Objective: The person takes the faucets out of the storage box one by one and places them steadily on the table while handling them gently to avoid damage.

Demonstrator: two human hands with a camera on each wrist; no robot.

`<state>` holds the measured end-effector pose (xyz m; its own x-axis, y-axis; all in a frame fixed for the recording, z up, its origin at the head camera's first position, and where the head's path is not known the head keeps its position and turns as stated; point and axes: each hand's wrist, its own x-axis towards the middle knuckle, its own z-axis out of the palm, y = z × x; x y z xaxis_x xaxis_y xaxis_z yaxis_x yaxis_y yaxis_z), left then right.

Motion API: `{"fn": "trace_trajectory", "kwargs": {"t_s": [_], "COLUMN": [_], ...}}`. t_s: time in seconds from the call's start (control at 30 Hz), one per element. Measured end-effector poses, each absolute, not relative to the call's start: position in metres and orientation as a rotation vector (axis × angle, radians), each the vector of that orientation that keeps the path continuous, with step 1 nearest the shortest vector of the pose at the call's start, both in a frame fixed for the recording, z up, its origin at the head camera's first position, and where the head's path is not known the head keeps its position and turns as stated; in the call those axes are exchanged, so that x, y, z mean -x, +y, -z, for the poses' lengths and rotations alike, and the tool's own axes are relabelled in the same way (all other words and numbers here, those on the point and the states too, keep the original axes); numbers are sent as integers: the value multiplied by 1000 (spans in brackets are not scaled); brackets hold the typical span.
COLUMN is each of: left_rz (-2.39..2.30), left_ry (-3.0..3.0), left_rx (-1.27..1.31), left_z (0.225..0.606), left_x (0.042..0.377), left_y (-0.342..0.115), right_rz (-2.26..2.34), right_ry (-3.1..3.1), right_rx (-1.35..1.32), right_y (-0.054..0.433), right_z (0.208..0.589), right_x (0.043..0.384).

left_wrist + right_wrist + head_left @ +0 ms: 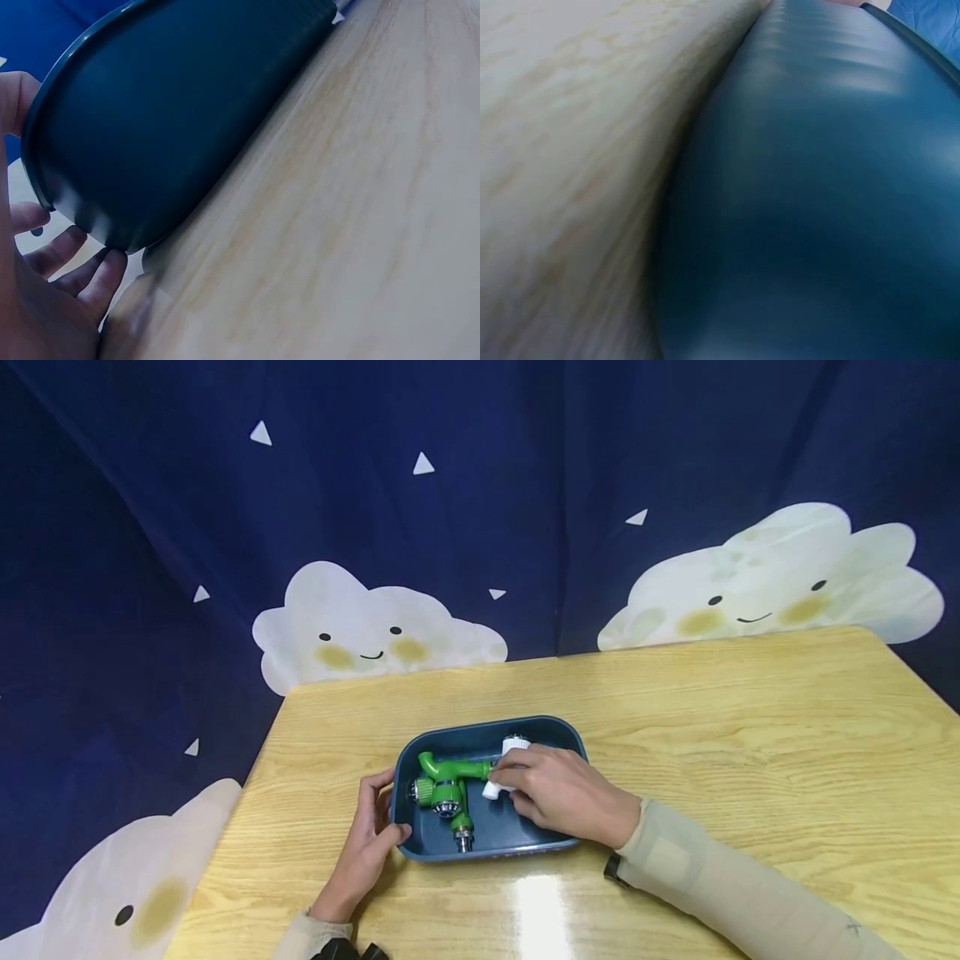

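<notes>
A dark blue plastic tray [510, 842] sits on the wooden table. My left hand [367, 835] holds its left end, thumb over the rim; in the left wrist view the fingertips [112, 262] touch the outer wall. Inside, on the left, lie two green plastic taps [459, 769] with ribbed knobs and chrome ends, one across the other. Reaching over the right side, my right hand [566, 789] pinches a white tap [516, 744], whose knob and spout show while the fingers hide its middle. The right wrist view has only the tray's outer wall [817, 210] and the table, without that hand.
The pale wooden table [750, 760] stretches away on both sides of the tray. Behind its far edge hangs a navy curtain [525, 485] with white clouds and small triangles. Dark wrist straps show near both sleeves.
</notes>
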<state>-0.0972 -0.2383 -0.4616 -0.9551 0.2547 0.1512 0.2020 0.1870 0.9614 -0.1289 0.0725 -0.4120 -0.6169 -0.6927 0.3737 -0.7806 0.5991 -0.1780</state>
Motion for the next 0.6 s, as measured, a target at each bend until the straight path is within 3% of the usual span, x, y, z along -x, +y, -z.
{"fn": "trace_trajectory", "kwargs": {"t_s": [0.6], "left_rz": [-1922], "left_ry": [2370], "left_rx": [-457], "left_z": [464], "left_x": [98], "left_y": [-239], "right_rz": [-524], "right_ry": [-2450], "right_rx": [-1184], "right_y": [75], "right_z": [410], "right_x": [132]}}
